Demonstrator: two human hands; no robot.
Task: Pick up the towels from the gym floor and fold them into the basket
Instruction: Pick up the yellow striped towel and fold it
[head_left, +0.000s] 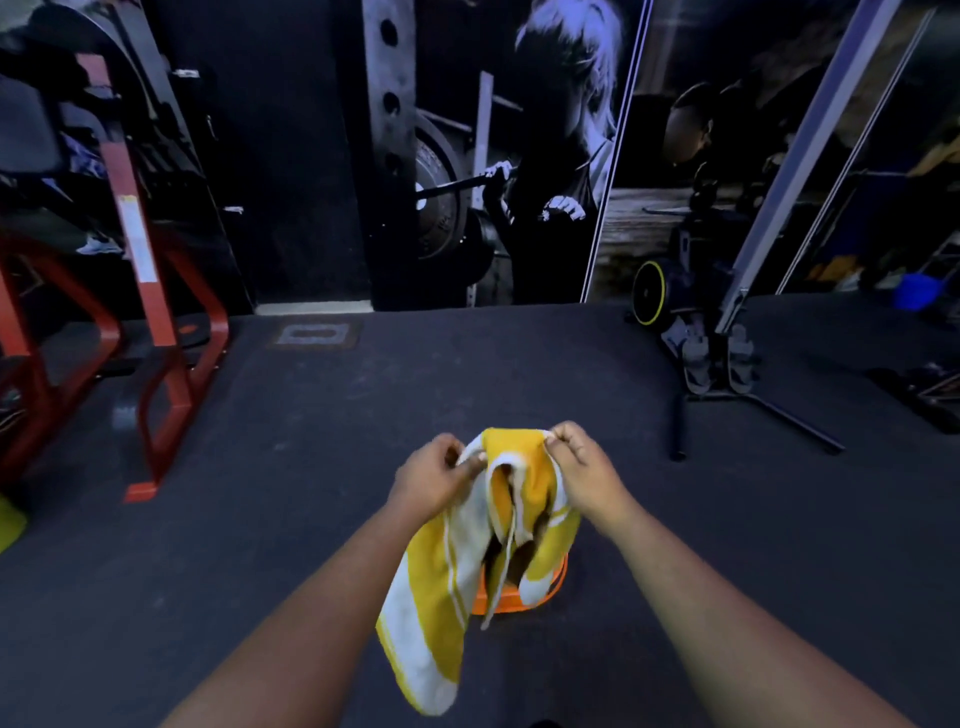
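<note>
- Both of our hands pinch the top edge of the yellow-and-white towel, held up in front of us at about 6 o'clock in the view, so its length can hang free for folding.
- At 9 o'clock stands a red machine frame on the dark gym floor, well apart from our work.
- Our left hand has fingers curled onto the towel's white-bordered corner; we judge this keeps one end taut.
- Between the hands the top hem bunches into a small arch, and the cloth droops in loose, uneven folds, the longest flap trailing toward 7 o'clock.
- Our right hand grips the other part of the hem with thumb and fingertips, close beside the left; we would likely need to spread the hands to square it.
- Below the towel, just past 6 o'clock, an orange basket shows only part of its rim; holding the cloth over it shortens the drop. What lies inside, we cannot tell.
- At 3 o'clock sits a dark rowing machine, with a blue bucket farther right.
</note>
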